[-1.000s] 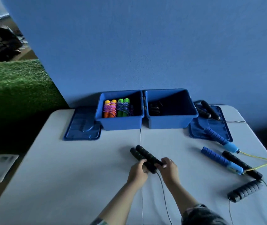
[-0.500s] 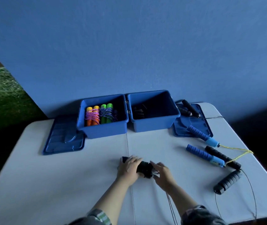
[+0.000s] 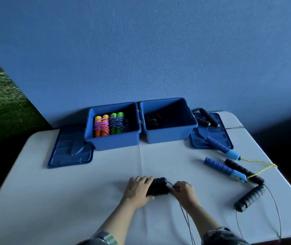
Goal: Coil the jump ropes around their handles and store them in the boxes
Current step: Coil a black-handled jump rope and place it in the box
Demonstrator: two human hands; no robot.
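**A:** What has moved since a moment ago?

**B:** The view has tipped up and slid sideways, so the boxes now sit farther along the white table (image 3: 70, 200). The black handles (image 3: 158, 186), angled up a second ago, now lie flat near the table's front edge. The left hand (image 3: 137, 189) has closed over their left part and grips them. The right hand (image 3: 183, 192) pinches the thin grey cord (image 3: 185, 220) at their right end.

**B:** The cord trails off the table's front edge, towards the person.

**A:** Where does everything else sit?

**B:** At the back, the left box (image 3: 112, 138) holds two coiled ropes, orange (image 3: 102, 126) and green (image 3: 118, 123). The right box (image 3: 169, 133) holds something dark; I cannot tell what. A lid lies flat beside each box. To the right, uncoiled, lie blue handles (image 3: 220, 167) on a yellow cord, a second black pair (image 3: 249, 198) just beside them, and a third black pair (image 3: 206, 118) on the right lid (image 3: 226, 138).

**A:** What could go wrong from here?

**B:** I judge winding is just starting. If the left grip loosens, the two handles could splay and the first turns slip off. The hanging cord may snag on the table edge, or kink if pulled slack. The second black pair's cord hangs off the same edge close by, so a wide winding sweep could tangle the two.
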